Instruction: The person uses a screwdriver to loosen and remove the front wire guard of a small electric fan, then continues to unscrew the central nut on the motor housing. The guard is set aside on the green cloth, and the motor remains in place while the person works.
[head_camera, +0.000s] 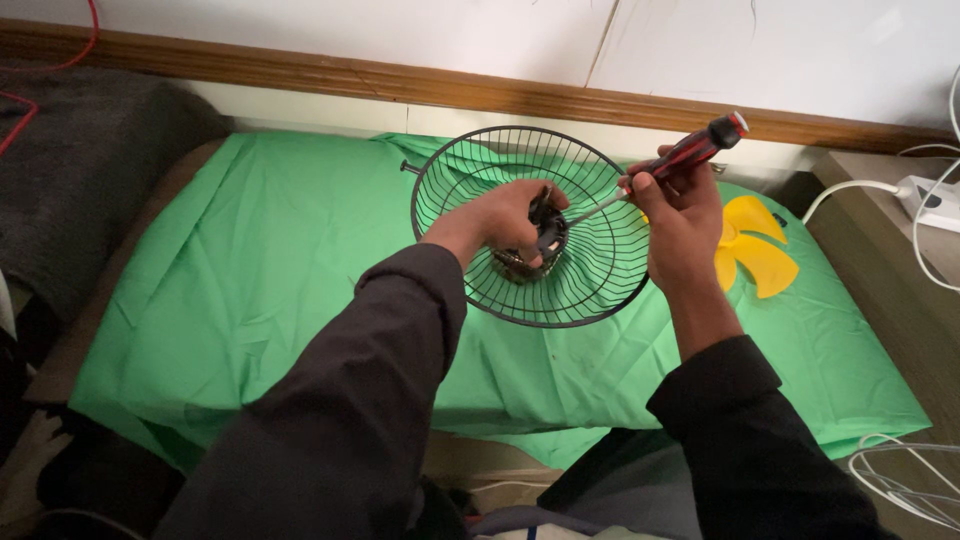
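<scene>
A black wire fan guard (590, 275) is tilted up above a green cloth (270, 260). My left hand (505, 218) reaches into the guard and grips the dark motor hub (545, 232) at its centre. My right hand (680, 215) is closed around a red and black screwdriver (700, 148), whose metal shaft points down-left through the wires toward the hub. A yellow fan blade (755, 250) lies on the cloth just right of my right hand.
A wooden rail (400, 85) runs along the wall behind the cloth. A dark grey blanket (80, 170) lies at the left. A white power strip with cables (930, 200) sits at the right, and a white wire guard (910, 480) lies at the lower right.
</scene>
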